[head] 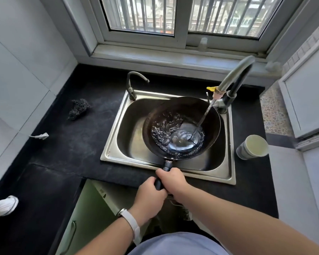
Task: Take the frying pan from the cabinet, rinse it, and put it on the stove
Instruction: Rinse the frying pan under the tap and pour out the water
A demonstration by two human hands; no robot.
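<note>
My left hand [150, 195] and right hand [172, 179] were both closed in a grip, left nearer me, right just ahead, touching. Both forearms reached forward, a white band on my left wrist.

— What sort of place is this?

— A small home kitchen. A steel sink [226, 144] is set into a black countertop [66, 144], with a tap [234, 83] running at its back right corner and a second, smaller tap [133, 85] at its back left.

— Anything else?

— A scouring pad [78, 108] lies left of the sink, a paper cup [252, 147] stands to its right, a barred window [173, 15] is behind it, and a green cabinet door [85, 214] hangs open below it.
</note>
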